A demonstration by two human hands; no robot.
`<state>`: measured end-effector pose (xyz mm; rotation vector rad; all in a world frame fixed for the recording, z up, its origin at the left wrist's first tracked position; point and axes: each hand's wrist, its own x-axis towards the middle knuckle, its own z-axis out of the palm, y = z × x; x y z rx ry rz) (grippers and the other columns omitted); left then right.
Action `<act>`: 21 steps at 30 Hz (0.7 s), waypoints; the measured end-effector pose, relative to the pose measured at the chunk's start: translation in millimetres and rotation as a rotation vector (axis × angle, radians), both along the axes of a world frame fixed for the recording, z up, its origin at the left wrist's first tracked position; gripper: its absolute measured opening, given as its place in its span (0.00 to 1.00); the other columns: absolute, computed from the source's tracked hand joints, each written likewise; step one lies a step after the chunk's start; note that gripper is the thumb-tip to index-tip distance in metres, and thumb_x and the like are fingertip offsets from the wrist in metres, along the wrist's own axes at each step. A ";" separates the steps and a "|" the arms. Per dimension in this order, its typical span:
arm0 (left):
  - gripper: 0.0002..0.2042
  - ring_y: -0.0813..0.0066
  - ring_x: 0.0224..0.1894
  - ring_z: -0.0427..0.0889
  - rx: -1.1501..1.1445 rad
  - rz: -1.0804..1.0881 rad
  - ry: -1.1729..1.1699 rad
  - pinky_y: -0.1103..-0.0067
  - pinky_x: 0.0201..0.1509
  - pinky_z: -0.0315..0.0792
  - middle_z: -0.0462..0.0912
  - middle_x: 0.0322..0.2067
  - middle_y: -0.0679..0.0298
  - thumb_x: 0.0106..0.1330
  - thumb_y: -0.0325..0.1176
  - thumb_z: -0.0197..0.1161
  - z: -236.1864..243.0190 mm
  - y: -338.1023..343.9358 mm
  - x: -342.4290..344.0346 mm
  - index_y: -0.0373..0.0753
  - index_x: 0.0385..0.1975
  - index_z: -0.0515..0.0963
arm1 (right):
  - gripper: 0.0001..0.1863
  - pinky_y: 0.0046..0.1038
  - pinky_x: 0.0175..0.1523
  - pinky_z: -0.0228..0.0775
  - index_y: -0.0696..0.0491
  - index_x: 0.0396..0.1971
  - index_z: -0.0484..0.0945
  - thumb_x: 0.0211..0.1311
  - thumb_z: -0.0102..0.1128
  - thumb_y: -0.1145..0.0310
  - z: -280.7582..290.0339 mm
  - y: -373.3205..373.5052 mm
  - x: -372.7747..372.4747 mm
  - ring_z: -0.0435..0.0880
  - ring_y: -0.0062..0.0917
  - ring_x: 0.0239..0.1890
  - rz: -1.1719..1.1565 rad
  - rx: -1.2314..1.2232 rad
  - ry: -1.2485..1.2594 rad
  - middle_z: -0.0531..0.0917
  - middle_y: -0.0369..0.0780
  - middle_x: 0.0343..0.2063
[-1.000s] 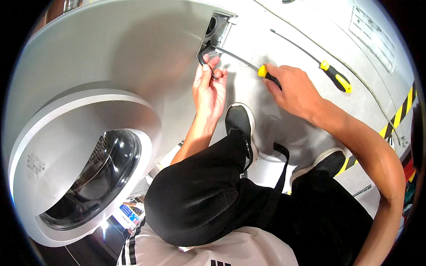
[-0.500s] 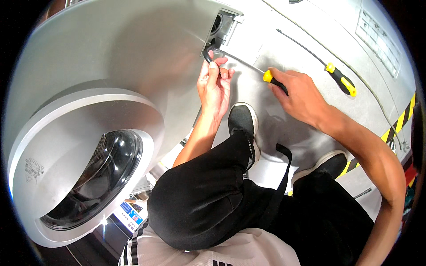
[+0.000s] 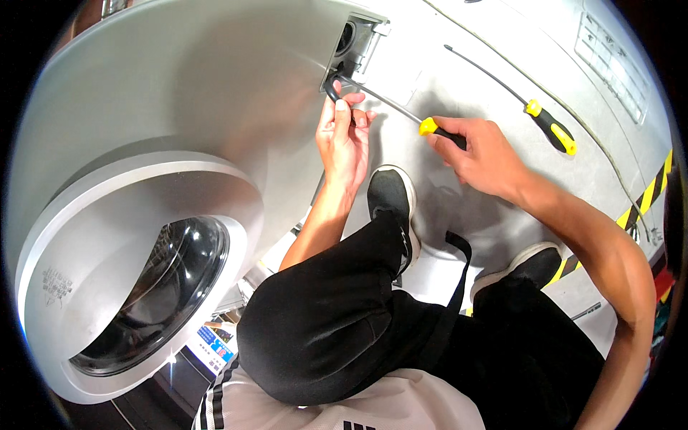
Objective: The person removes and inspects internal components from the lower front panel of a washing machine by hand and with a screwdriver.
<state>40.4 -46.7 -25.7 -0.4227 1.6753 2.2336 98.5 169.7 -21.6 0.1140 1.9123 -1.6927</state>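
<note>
My left hand [image 3: 345, 143] is closed around a short bent black hose [image 3: 332, 87], which comes out of the lower part of a small rectangular hatch [image 3: 373, 44] in a grey washing machine panel [image 3: 258, 86]. Above the hose, a round dark opening [image 3: 347, 37] shows inside the hatch. My right hand [image 3: 484, 154] grips the black and yellow handle of a screwdriver [image 3: 428, 127]. Its metal shaft slants up and left to the hose's base, where the tip is hidden.
A second black and yellow screwdriver [image 3: 552, 129] lies on the pale floor to the right, beside a thin cable [image 3: 573, 118]. At left, the machine's round door [image 3: 132, 276] juts out. My shoes [image 3: 390, 190] stand just below my hands. Striped floor tape [image 3: 648, 193] runs at far right.
My right hand and the screwdriver have shifted slightly left. My left hand keeps its hold on the hose, and the whole view has moved a little.
</note>
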 end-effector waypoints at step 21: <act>0.16 0.84 0.22 0.66 -0.103 -0.159 0.050 0.76 0.38 0.73 0.72 0.27 0.64 0.72 0.31 0.45 -9.8 -2.4 -17.3 0.29 0.56 0.62 | 0.14 0.40 0.31 0.66 0.61 0.42 0.72 0.57 0.56 0.72 -6.1 -25.1 1.6 0.76 0.48 0.25 -0.048 0.174 0.304 0.76 0.51 0.22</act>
